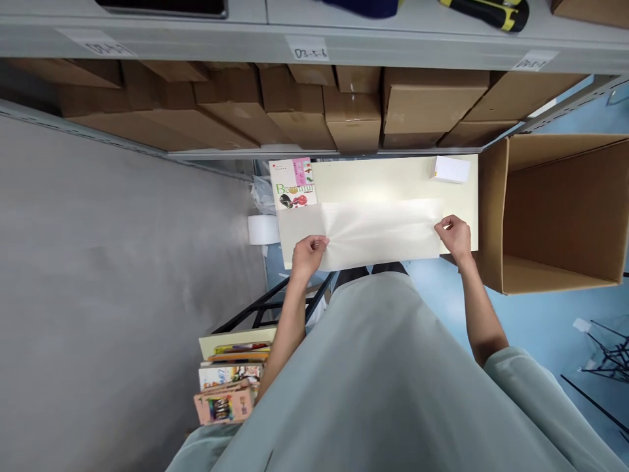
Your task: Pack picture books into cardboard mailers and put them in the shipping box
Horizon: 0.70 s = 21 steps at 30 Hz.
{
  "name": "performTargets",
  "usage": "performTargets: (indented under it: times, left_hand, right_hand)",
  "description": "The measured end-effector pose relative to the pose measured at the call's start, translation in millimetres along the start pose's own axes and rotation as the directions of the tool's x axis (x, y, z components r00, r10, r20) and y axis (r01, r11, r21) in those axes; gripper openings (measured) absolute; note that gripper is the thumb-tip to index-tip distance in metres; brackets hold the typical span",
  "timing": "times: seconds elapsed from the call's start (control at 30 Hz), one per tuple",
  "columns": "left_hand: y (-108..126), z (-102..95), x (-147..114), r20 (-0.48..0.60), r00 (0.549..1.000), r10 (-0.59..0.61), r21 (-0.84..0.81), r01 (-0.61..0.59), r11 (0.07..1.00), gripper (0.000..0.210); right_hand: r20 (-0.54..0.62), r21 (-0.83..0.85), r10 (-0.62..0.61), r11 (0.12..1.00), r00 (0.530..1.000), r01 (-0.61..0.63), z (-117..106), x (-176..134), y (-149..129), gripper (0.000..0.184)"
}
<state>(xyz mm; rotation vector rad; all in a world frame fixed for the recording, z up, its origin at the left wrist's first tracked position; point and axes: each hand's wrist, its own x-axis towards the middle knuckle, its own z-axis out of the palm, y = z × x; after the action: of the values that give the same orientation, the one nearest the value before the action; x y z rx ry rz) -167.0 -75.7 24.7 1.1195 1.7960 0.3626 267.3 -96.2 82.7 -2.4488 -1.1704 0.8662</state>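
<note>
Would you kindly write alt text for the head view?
A person's left hand and right hand hold a white sheet over a cream tabletop bearing a book and small white box; an open cardboard box stands to the right.

White sheet, cream tabletop, brown carton; booklet white and pink, perhaps fruit-patterned.

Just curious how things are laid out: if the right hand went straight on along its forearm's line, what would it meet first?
Probably the small white box near the far edge of the table, though height is hard to judge, so the right hand might pass above it.
</note>
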Motion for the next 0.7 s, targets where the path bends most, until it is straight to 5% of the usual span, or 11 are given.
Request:
performTargets:
  times: [0.27,0.5,0.7]
  left_hand:
    - [48,76.0,-2,-0.026,1.0,-0.004,0.166,0.009,0.986,0.022]
    - [58,141.6,22,-0.017,0.994,-0.11,0.266,0.11,0.958,0.015]
    - [50,157.8,30,0.047,0.992,-0.121,0.26,0.105,0.96,0.02]
  right_hand:
    - [-0.059,-0.012,-0.018,1.0,0.998,0.017,-36,53,58,0.011]
    - [0.077,-0.031,0.121,0.992,0.99,-0.119,-2,93,97,0.009]
    - [0.108,-0.109,0.205,0.975,0.973,-0.193,12,103,108,0.011]
